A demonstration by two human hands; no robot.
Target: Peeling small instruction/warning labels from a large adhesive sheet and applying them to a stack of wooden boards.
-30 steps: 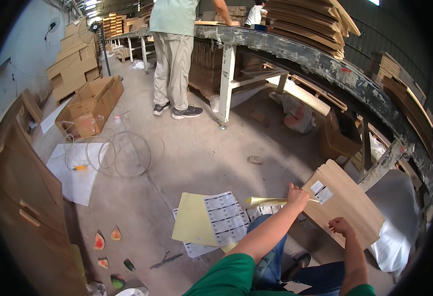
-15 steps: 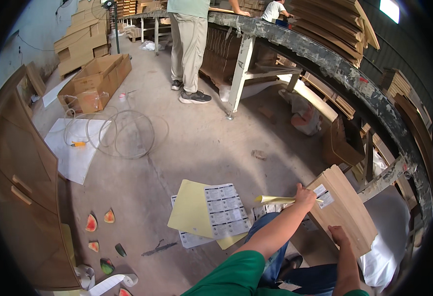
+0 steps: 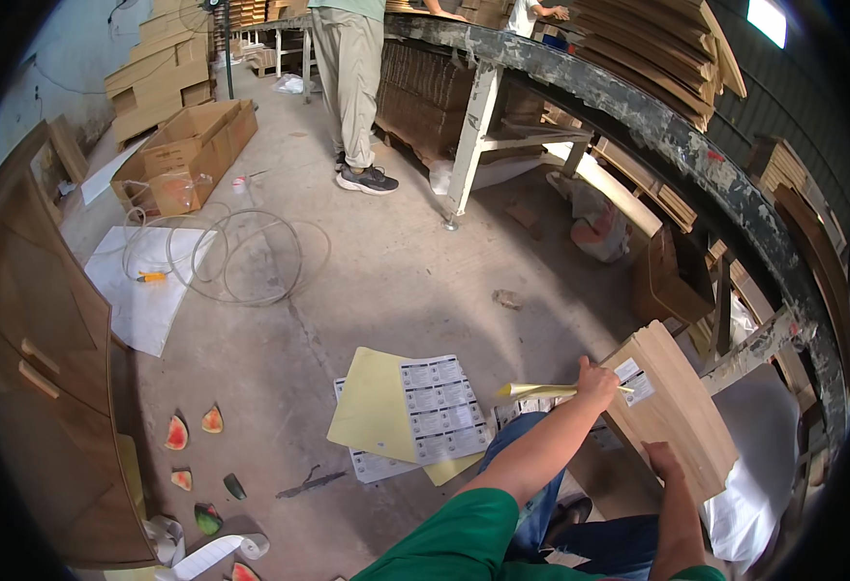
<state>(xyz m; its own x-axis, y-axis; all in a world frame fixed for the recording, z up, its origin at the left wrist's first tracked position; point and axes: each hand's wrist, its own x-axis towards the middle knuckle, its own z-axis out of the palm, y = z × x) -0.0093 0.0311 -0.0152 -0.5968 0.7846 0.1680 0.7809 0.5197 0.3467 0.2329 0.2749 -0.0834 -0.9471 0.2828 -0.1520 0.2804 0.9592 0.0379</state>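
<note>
Here the left hand (image 3: 594, 376) pinches a thin yellow backing strip (image 3: 541, 390) at the top corner of a stack of flat light-brown wooden boards (image 3: 672, 407), where a small white label (image 3: 635, 380) sits. The right hand (image 3: 659, 457) is closed on the stack's lower edge. The boards look stiff and rather heavy (best held by the edges); the strip is light and floppy. Compared with half a second ago, the hands hold the same places, and only the view shifts.
</note>
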